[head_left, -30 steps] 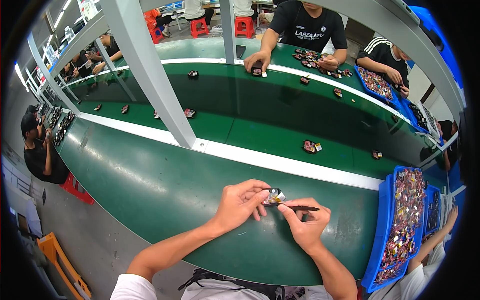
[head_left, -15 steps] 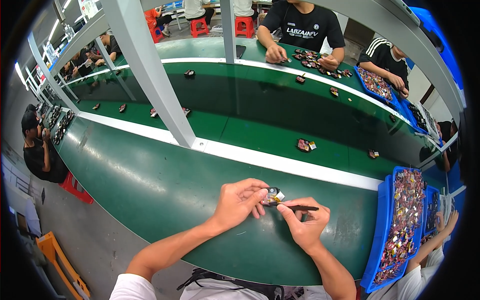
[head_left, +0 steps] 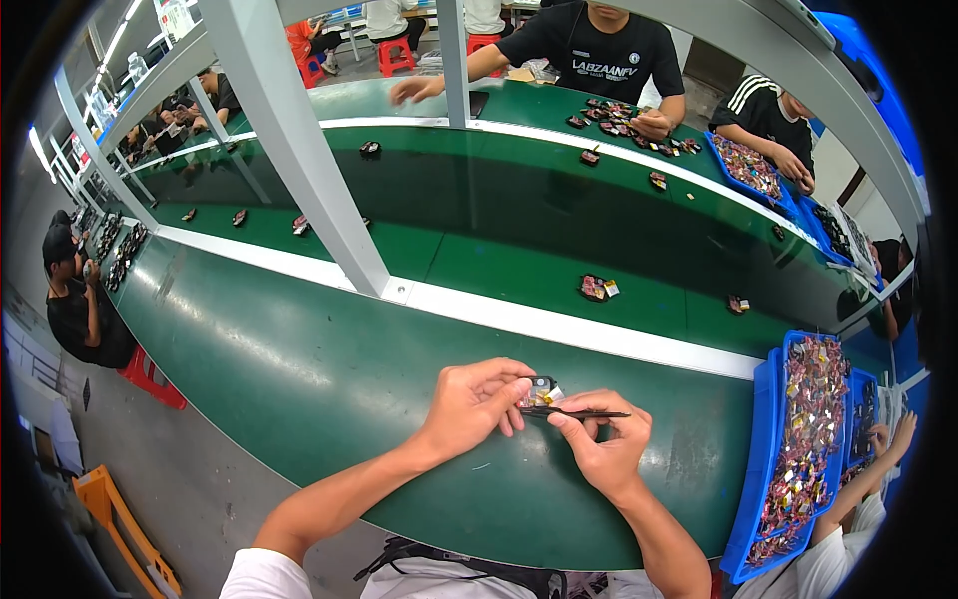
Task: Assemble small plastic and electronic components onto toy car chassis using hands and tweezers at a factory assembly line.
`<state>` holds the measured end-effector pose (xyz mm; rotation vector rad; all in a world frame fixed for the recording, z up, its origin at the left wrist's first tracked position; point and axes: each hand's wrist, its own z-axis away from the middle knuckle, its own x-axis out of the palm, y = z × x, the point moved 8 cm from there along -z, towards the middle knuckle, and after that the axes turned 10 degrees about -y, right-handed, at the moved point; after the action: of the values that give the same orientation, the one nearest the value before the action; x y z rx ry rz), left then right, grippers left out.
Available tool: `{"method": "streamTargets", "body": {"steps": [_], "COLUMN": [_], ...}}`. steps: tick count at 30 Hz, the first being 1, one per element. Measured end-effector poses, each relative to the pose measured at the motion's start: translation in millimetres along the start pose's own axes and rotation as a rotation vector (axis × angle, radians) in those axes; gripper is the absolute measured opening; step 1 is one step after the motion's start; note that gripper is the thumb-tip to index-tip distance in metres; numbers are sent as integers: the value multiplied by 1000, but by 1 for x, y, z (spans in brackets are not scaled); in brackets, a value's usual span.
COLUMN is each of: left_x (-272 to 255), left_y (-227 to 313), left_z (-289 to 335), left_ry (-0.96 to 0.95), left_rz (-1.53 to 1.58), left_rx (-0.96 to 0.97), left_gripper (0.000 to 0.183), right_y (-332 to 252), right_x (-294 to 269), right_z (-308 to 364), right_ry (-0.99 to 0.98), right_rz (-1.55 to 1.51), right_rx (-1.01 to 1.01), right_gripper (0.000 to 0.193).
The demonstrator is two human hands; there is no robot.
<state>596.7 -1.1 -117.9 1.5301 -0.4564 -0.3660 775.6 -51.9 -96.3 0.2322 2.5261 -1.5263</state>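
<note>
Over the near green worktop, my left hand (head_left: 473,401) grips a small black electronic housing (head_left: 542,383) between thumb and fingers. Inside the housing are reddish parts and a yellow-and-white piece; the fingers hide some of it. My right hand (head_left: 611,444) is closed around slim black tweezers (head_left: 597,413), held almost level. The tips of the tweezers reach the housing's near side, close to my left fingertips. Whether they pinch anything is too small to tell.
To my right stands a blue bin (head_left: 763,469) heaped with small red-and-white parts. Beyond a white rail (head_left: 499,311) runs a green conveyor (head_left: 479,270) carrying scattered units (head_left: 599,288). A grey post (head_left: 299,150) rises ahead. Co-workers (head_left: 619,60) sit across and at both sides.
My right hand and the tweezers have shifted slightly left, the tweezers lying flatter against the housing. Units on the conveyor have moved left. The co-worker opposite has stretched an arm out to the left.
</note>
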Motion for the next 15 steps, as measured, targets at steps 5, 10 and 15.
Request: {"method": "streamTargets", "body": {"steps": [5,10,15], "left_x": [1,4,12], "left_y": [-2,-11,-9], "left_z": [-3,-6,-4], "left_ry": [-11,-75,-60], "left_rz": [3,113,-43], "left_rx": [-23,-122,-140], "left_gripper": [21,23,23], "right_y": [-1,-18,-23], "right_x": [-2,-2,-2], "right_z": [-1,0,1], "right_ry": [6,-15,-26], "right_rz": [7,112,135], "right_rx": [-44,-190,-218], "right_gripper": [16,14,14]}}
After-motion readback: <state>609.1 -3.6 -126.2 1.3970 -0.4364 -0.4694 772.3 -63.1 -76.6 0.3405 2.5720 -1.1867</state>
